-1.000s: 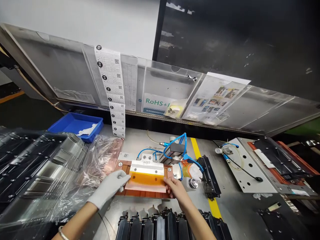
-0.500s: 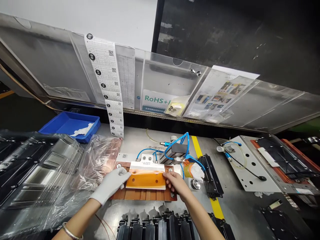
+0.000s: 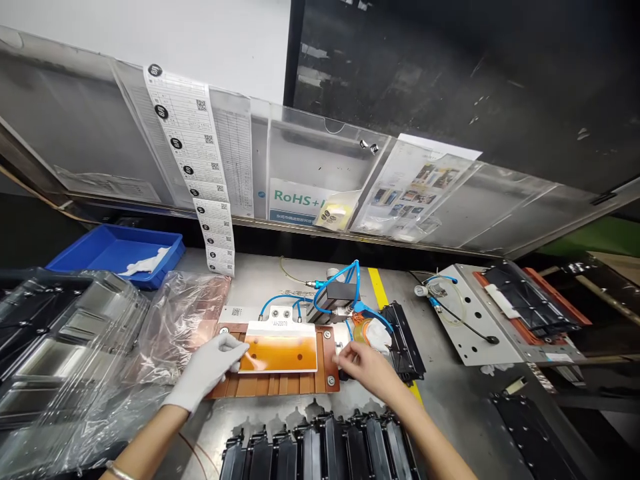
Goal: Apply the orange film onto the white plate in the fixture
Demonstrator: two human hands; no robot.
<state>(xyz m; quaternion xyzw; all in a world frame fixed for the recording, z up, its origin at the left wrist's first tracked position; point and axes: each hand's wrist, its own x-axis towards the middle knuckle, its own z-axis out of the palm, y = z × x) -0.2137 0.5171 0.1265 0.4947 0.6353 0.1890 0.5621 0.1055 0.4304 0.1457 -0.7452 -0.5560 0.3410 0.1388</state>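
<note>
Orange film sheet lies flat on the brown fixture plate at the middle of our surface, its top edge tucked under the white clamp bar.

Our left hand, in a white glove, comes in from 7 o'clock and presses its fingertips on the sheet's left edge, fingers spread flat and gripping nothing. Half a second ago our right hand was touching the sheet's right edge; now it has pulled off toward 3 o'clock and hovers just beside the plate's right end, bare, fingers loosely curled with thumb and forefinger near each other. We cannot tell whether anything is pinched between them. The sheet itself has settled lower and squarer on the plate than before, with its lower edge no longer lifted.

Writing we can read: the clamp bar carries a small code, roughly "JJ-25070". At 12 o'clock, behind clear plastic, a green card reads "RoHS+". At 11 o'clock a strip of white labels hangs down, each with a black dot and a QR code, too small to read.

A blue bin sits at 10 o'clock, and black parts line up at 6 o'clock.
</note>
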